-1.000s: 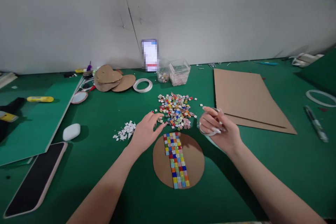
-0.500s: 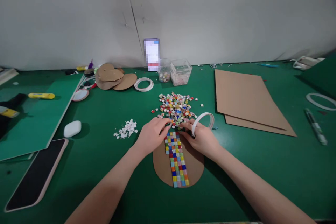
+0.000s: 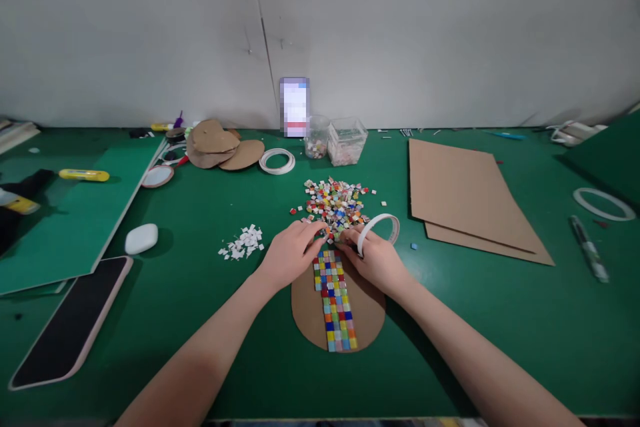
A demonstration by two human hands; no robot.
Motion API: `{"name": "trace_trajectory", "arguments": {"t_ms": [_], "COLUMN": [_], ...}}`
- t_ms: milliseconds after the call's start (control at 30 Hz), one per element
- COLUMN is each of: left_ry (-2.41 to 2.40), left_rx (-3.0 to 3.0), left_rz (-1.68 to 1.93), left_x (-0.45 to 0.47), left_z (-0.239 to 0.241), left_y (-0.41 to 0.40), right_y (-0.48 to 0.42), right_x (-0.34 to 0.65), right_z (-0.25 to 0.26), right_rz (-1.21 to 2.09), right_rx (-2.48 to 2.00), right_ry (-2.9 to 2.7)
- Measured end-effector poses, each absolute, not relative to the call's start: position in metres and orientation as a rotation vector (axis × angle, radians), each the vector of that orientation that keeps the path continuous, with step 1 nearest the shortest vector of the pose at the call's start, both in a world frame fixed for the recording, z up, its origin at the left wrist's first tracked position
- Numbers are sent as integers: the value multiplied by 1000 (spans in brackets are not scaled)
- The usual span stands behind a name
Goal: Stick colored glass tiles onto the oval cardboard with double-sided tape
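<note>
A rounded piece of brown cardboard [image 3: 370, 320] lies in front of me, with a strip of coloured square mosaic tiles [image 3: 336, 300] down its middle. Just beyond it is a loose pile of mosaic tiles [image 3: 335, 200]. At the pile's near edge, my left hand [image 3: 293, 250] pinches a small tile that looks orange, thumb and forefinger together. My right hand [image 3: 377, 257] is beside it, its bent fingertips at the tiles and partly hidden. A roll of white double-sided tape [image 3: 395, 230] is looped over the right hand's fingers, standing upright.
White backing-paper bits [image 3: 243, 243] lie left of my hands, near a white case [image 3: 141, 239] and a dark phone [image 3: 75, 327]. Cardboard sheets [image 3: 460, 193] are at right. Behind the pile stand clear containers [image 3: 347, 143], a tape roll [image 3: 277, 161] and cardboard cutouts [image 3: 213, 143].
The camera view has shifted slightly. Both hands stay at the pile's near edge, fingers moving only a little; a blue tile right of the tape roll shows more clearly.
</note>
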State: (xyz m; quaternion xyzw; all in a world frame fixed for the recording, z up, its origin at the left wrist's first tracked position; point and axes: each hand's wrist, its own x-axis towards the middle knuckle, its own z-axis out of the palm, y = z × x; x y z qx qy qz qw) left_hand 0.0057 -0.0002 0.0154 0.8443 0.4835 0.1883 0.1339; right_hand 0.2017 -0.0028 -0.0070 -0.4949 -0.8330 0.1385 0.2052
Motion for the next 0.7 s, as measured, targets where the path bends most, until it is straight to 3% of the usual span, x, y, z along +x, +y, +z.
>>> {"name": "trace_trajectory", "arguments": {"t_ms": [367,567,700], "left_ry": [1694,1767,1779], "left_rx": [2245,2270,2317], "left_rz": [843,847,838], "left_x": [-5,-7,-6], "left_z": [0,-4,-5], "left_y": [10,12,12], "right_y": [1,-11,-27], "right_x": [216,265,281], "right_z": [11,31,7], "right_rz": [283,-155,-3], "right_rx": [-1312,-1979,-2112], "right_ry": [-2071,-1916,-2104]}}
